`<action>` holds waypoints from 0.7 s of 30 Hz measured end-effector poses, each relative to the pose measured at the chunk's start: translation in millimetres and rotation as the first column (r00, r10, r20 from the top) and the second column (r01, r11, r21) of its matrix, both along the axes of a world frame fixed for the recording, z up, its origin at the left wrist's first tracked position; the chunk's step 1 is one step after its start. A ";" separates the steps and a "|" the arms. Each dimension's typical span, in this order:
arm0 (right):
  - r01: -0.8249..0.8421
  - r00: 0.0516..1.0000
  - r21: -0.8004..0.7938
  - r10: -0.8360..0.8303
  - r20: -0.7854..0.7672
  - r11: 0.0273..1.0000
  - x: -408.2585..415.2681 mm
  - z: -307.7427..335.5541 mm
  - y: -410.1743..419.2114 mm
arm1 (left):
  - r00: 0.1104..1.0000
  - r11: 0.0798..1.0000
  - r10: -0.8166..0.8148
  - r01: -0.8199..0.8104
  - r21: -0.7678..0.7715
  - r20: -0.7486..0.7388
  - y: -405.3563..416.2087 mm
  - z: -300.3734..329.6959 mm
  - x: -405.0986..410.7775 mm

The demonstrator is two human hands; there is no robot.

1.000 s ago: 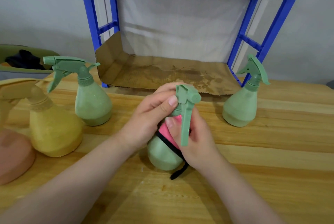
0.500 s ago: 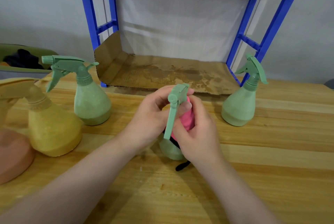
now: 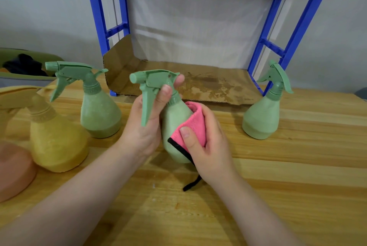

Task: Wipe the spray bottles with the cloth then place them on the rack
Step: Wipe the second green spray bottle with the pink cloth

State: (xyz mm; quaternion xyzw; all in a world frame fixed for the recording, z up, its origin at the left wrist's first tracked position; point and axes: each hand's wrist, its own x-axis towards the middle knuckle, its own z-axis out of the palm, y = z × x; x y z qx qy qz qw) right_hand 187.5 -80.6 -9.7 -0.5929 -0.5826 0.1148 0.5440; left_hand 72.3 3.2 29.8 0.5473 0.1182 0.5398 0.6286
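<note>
Head view: a green spray bottle (image 3: pixel 174 126) is held above the wooden table (image 3: pixel 278 186), gripped at the neck by the left hand (image 3: pixel 147 126). A pink cloth (image 3: pixel 193 124) is pressed round its body by the curled right hand (image 3: pixel 206 146). Bare tabletop lies between it and the blue rack (image 3: pixel 297 33), whose cardboard-lined shelf (image 3: pixel 188 84) stands behind. Two green bottles (image 3: pixel 99 110) (image 3: pixel 262 118) flank it.

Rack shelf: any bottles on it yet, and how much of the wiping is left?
None done: the rack shelf holds only cardboard. In hand: left hand grips a green bottle at its neck, right hand presses the pink cloth to it. Left: two green bottles, a yellow and an orange one on the table.
</note>
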 end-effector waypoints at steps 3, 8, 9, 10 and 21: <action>-0.039 0.999 0.010 0.039 -0.038 0.999 -1.2 0.2 0.5 | 0.999 0.998 0.019 -0.017 -0.054 0.036 8.5 -5.6 -0.1; -0.173 0.964 0.039 0.177 -0.200 0.984 -1.2 0.0 -0.2 | 0.983 0.972 0.040 0.003 -0.235 0.177 17.5 2.0 -4.3; -0.215 0.946 0.034 0.217 -0.242 0.976 -3.3 -0.2 -0.5 | 0.977 0.965 0.038 0.019 -0.263 0.209 19.8 4.8 -6.8; -0.246 0.931 0.033 0.246 -0.271 0.969 -6.0 0.0 -0.8 | 0.974 0.962 0.034 0.029 -0.271 0.225 22.3 7.2 -9.2; -0.286 0.923 0.009 0.278 -0.265 0.958 -0.6 10.1 -4.2 | 0.966 0.978 -0.207 0.206 -0.024 -0.155 4.5 -3.7 -4.9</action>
